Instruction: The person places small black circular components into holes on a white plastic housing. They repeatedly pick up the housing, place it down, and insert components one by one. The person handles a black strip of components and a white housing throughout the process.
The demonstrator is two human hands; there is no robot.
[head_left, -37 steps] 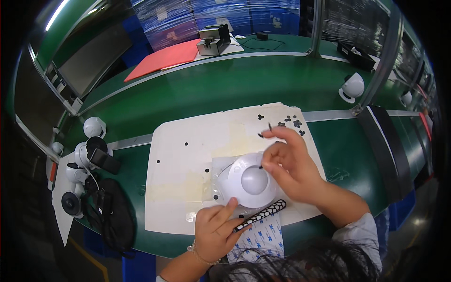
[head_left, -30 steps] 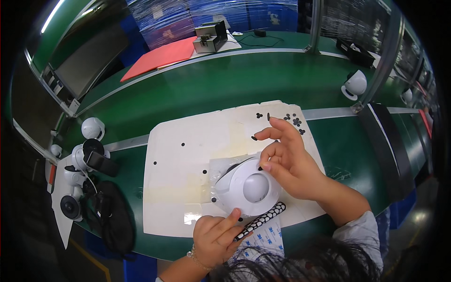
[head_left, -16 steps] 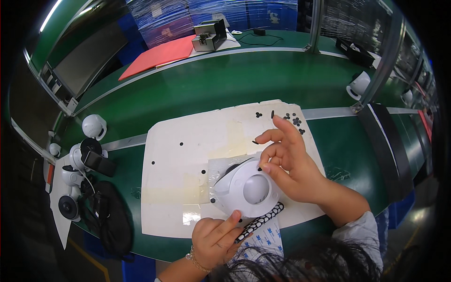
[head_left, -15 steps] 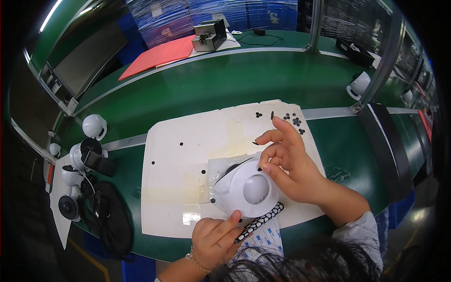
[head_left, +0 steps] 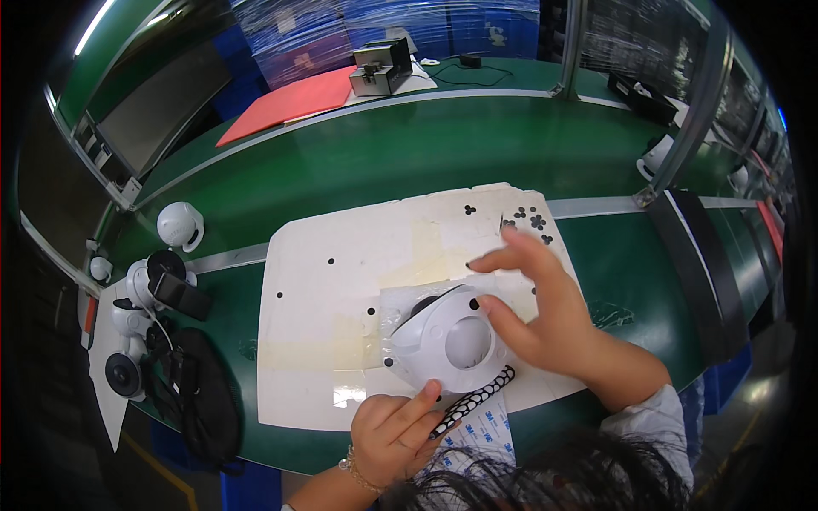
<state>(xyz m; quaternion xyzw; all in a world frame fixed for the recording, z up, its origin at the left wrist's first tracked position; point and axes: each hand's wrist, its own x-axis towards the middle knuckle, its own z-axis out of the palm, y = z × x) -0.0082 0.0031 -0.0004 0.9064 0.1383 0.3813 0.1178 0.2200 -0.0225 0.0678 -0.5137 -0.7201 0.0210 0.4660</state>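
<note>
A white rounded camera housing (head_left: 428, 345) with a round opening lies on clear plastic film in the middle of the board, with small round black pads at its edge. My left hand (head_left: 394, 430) is at the housing's near side, its index fingertip pressed on the rim beside a pad. Its other fingers curl over the end of a black-and-white patterned stick (head_left: 473, 404). Over the right side hovers my right hand (head_left: 545, 319), open, thumb and fingers apart. The thumb tip is beside a black pad (head_left: 475, 303) on the housing.
The pale board (head_left: 307, 341) bears loose black pads and clusters of pads (head_left: 537, 222) at its far right. White cameras (head_left: 179, 226) and a black pouch (head_left: 201, 396) with cables are at left. Printed backing paper (head_left: 481, 434) is near me. A metal post (head_left: 694, 111) stands at right.
My right thumb and fingers have parted from a pinch at the housing's far right edge, leaving the black pad in full view there. My left hand has barely moved.
</note>
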